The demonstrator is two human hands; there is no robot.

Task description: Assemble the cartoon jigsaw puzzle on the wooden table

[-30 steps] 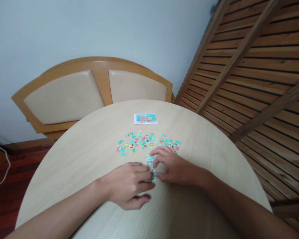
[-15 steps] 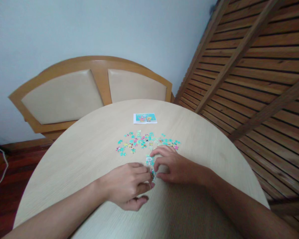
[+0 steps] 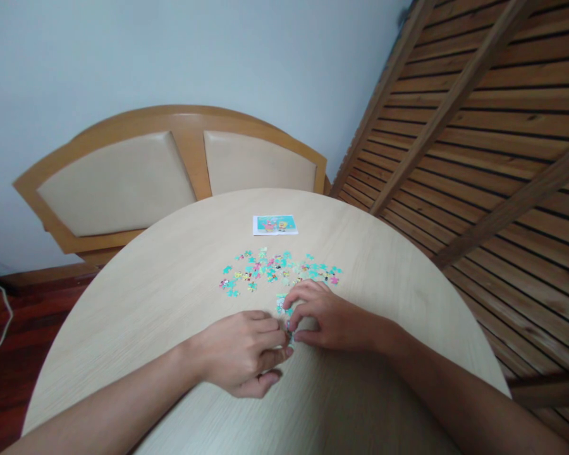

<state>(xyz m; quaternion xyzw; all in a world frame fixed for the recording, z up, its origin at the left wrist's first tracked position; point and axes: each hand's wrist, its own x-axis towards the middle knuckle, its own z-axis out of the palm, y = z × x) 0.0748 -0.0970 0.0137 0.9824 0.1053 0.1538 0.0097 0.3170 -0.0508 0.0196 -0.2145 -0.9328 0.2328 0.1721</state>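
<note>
Both of my hands rest on a round pale wooden table (image 3: 161,297), fingertips meeting near its middle. My left hand (image 3: 241,351) is closed in a pinch on small joined puzzle pieces (image 3: 290,330), which show only as a sliver between the fingers. My right hand (image 3: 325,316) is curled and pinches the same pieces from the other side. Just beyond my right fingers lies a small joined puzzle cluster (image 3: 281,304). Farther out, several loose teal, pink and yellow puzzle pieces (image 3: 277,270) are scattered in a band.
A small cartoon reference picture (image 3: 275,224) lies beyond the loose pieces. A curved wooden bench back with beige pads (image 3: 171,174) stands behind the table against a pale wall. Slatted wooden panelling (image 3: 478,145) runs along the right. A white cable (image 3: 0,319) hangs at far left.
My right hand has slid slightly toward the left hand, covering more of the small joined cluster. The view shifted a little; the loose pieces have not moved.
</note>
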